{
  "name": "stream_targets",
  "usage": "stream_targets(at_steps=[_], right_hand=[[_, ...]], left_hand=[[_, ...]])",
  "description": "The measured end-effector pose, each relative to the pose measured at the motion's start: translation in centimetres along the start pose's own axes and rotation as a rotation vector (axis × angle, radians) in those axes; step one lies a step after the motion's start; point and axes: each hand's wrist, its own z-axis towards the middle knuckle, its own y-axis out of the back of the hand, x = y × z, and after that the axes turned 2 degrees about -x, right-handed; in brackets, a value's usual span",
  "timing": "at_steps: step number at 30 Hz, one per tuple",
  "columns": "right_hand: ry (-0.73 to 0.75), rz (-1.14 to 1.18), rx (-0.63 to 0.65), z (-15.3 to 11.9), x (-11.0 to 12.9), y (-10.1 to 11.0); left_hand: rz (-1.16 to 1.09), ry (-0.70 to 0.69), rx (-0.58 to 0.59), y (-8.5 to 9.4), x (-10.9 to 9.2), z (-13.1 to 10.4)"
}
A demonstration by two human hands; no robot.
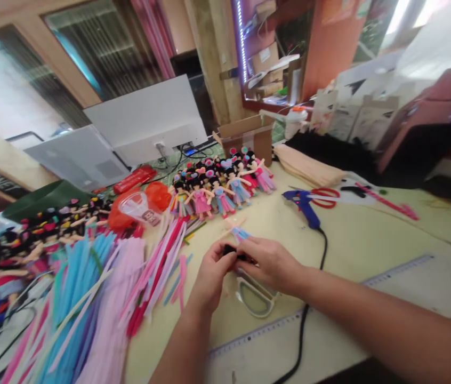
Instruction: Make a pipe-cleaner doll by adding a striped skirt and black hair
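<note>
Both my hands meet over the yellow table, closed on a small doll made of fuzzy stems. The doll's pale blue body [241, 233] and peach arms stick out beyond my fingers. Its black fuzzy part [230, 249] is pinched between the fingertips of my left hand [211, 274] and my right hand [271, 262]; the fingers partly hide it. Just under my right hand lie scissors with cream handles [242, 305], their blades covered. Farther back stands a group of finished-looking dolls [217, 186] with black hair and coloured dresses.
Bundles of pipe cleaners [109, 309] fill the left side. A blue glue gun [307, 210] lies to the right, its black cord [303, 336] crossing a ruler [249, 338]. Red-handled scissors [325, 198] lie beside it. Behind are a cardboard box [249, 140] and a monitor [153, 122].
</note>
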Motion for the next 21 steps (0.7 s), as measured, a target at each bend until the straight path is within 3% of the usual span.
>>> stream_targets(at_steps=[3,6,14,21], right_hand=[[-0.017,0.043,-0.008,0.5,-0.1,0.5],[-0.128,0.111,0.012,1.0,-0.1,1.1],[-0.318,0.336,0.081,1.4,-0.1,0.7],[-0.385,0.355,0.103,1.9,0.5,1.7]], left_hand=[[0.065,-0.010,0.031,0.5,-0.3,0.2],[0.092,-0.007,0.068,0.9,-0.4,0.4],[0.311,-0.119,-0.025,1.0,-1.0,0.4],[0.418,-0.124,0.071,1.0,-1.1,0.1]])
